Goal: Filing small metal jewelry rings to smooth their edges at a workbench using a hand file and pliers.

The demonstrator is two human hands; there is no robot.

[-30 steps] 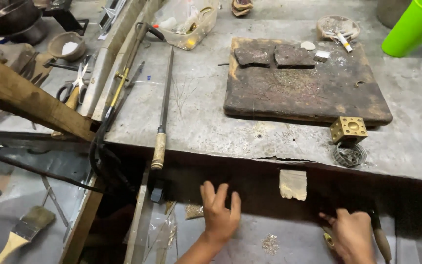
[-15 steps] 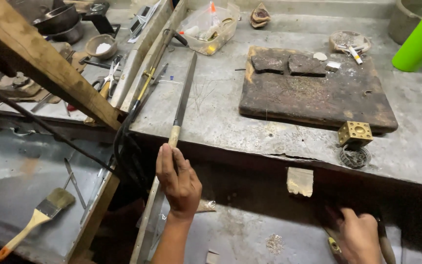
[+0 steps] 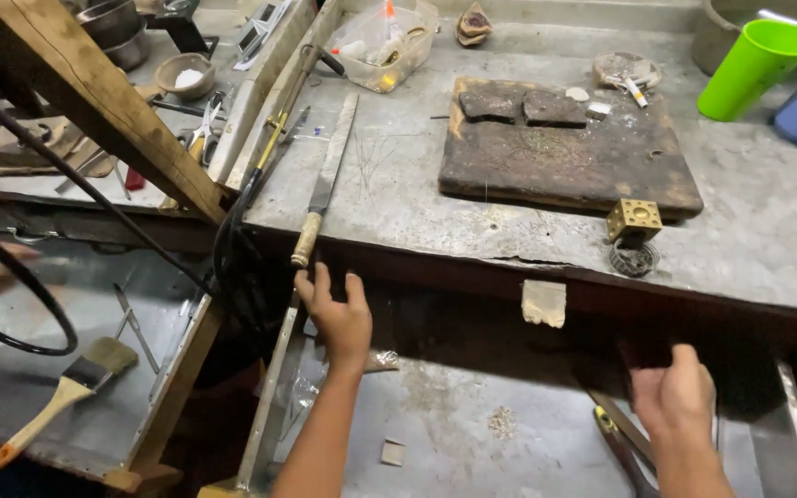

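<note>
The left hand [image 3: 341,314] is raised open-fingered, grasping nothing, just below the wooden handle of a long file [image 3: 323,184] that overhangs the counter [image 3: 767,231] edge at 11 o'clock from it. The right hand [image 3: 675,397], at 4 o'clock in the open drawer [image 3: 472,415], is loosely curled beside pliers [image 3: 624,447]; whether anything is gripped cannot be told. A careless brush against the overhanging handle could likely send the file tipping into the drawer.
</note>
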